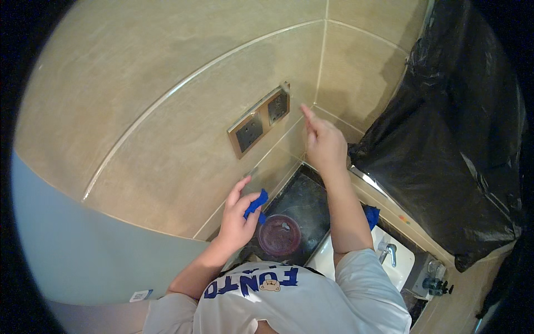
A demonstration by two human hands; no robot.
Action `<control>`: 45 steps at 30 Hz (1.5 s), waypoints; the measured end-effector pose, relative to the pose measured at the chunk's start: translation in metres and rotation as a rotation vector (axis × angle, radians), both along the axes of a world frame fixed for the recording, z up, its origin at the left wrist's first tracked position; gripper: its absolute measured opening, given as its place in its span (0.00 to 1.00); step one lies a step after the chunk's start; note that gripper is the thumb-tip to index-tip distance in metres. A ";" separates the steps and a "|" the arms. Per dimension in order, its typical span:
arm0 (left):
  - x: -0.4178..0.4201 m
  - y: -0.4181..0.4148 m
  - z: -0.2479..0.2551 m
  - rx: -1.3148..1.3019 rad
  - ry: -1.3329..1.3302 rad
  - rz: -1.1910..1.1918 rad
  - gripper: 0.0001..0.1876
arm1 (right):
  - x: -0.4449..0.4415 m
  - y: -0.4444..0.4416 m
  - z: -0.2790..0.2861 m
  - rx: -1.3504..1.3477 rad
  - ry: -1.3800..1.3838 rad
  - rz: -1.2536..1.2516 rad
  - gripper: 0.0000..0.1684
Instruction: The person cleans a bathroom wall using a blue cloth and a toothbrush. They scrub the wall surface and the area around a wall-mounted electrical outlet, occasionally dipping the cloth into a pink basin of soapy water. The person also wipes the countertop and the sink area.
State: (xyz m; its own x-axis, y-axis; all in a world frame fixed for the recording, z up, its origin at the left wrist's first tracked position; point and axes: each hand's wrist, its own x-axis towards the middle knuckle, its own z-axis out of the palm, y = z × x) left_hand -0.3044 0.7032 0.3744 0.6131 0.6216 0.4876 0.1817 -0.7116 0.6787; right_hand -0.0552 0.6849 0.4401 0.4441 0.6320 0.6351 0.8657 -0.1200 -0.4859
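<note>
My left hand (237,223) grips a crumpled blue cloth (255,204) in front of the tiled wall, below a double wall-socket plate (260,125) with dark inserts and a copper-coloured frame. To the right of that plate is my right hand (327,144), its fingers closed around a thin, motion-blurred tool (293,94). The tool's far end lies at the plate's upper right corner; its exact kind is not clear. Beneath my hands, a round purplish basin (279,235) holding liquid rests on a black stone countertop (304,196).
At the right, black plastic sheeting (454,137) covers a large panel above the counter. A white sink (402,263) with a chrome faucet (389,252) lies below it. Another blue cloth (372,216) is behind my right forearm. Bottles (434,286) stand past the sink.
</note>
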 end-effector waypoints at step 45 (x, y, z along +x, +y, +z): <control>-0.001 0.012 0.000 -0.088 -0.006 -0.052 0.14 | -0.062 -0.032 0.051 -0.374 -0.350 -0.157 0.28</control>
State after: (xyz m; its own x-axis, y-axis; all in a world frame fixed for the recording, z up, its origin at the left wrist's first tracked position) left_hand -0.3058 0.7151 0.3747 0.6426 0.6296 0.4366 0.1419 -0.6578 0.7397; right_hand -0.1168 0.6528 0.4912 0.3532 0.7868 0.5062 0.9262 -0.3704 -0.0706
